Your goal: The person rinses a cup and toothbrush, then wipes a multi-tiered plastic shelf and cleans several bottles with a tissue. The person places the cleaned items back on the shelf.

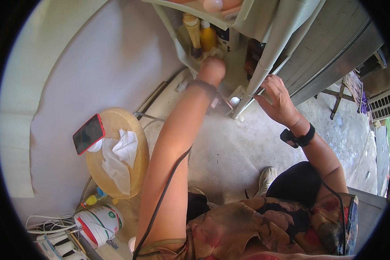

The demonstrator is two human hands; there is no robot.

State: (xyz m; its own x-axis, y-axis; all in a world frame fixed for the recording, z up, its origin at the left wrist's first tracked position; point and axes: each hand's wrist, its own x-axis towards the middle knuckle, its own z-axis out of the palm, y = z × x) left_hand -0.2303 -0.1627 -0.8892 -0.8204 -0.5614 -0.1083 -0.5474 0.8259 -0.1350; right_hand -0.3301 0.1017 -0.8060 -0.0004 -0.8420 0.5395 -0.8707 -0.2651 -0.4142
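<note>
My left hand (213,68) reaches into the lower shelf of a pale plastic rack, touching a crumpled whitish cloth or tissue (213,53). Its fingers are mostly hidden, so the grip is unclear. Just behind it stand a yellow pump bottle (208,36), a cream and gold bottle (191,27) and a white container with a dark label (228,37). My right hand (274,97) is at the rack's white upright (258,76), fingertips partly behind it, thumb apart. A dark brown bottle (253,57) stands on the shelf near that upright.
At left, a round yellow stool (139,149) carries white tissues (126,148) and a red-edged phone (89,134) resting on a white round item. Below are a white bucket (102,224), a small yellow bottle (91,200) and coiled cables (52,222). A metal panel (331,55) flanks the rack.
</note>
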